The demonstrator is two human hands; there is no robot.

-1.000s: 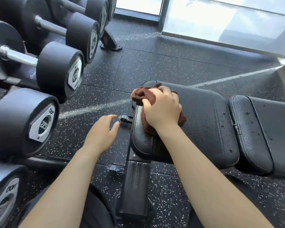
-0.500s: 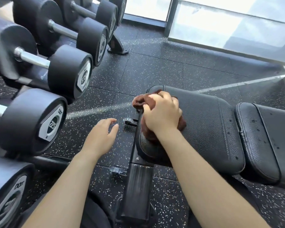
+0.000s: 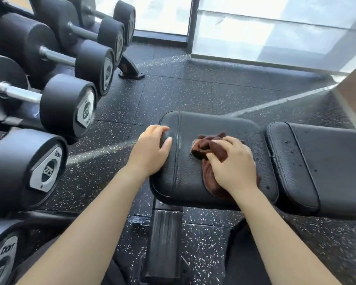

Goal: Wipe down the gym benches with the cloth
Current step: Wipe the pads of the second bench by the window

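Note:
A black padded gym bench lies across the middle, with a seat pad (image 3: 212, 128) on the left and a longer back pad (image 3: 327, 161) on the right. A crumpled brown cloth (image 3: 206, 146) lies on the seat pad. My right hand (image 3: 234, 165) presses down on the cloth with bent fingers gripping it. My left hand (image 3: 150, 151) rests on the seat pad's left edge, fingers curled over the rim and thumb on top. A damp streak shows on the pad between the two hands.
A rack of black dumbbells (image 3: 66, 108) fills the left side, close to the bench end. The bench's black foot bar (image 3: 164, 243) runs toward me below the seat. Speckled rubber floor (image 3: 183, 89) stretches to a glass wall (image 3: 275, 33) at the back.
My right hand slid the cloth rightward from the seat's left end toward its middle. My left hand rose from beside the bench and took hold of the seat's left edge.

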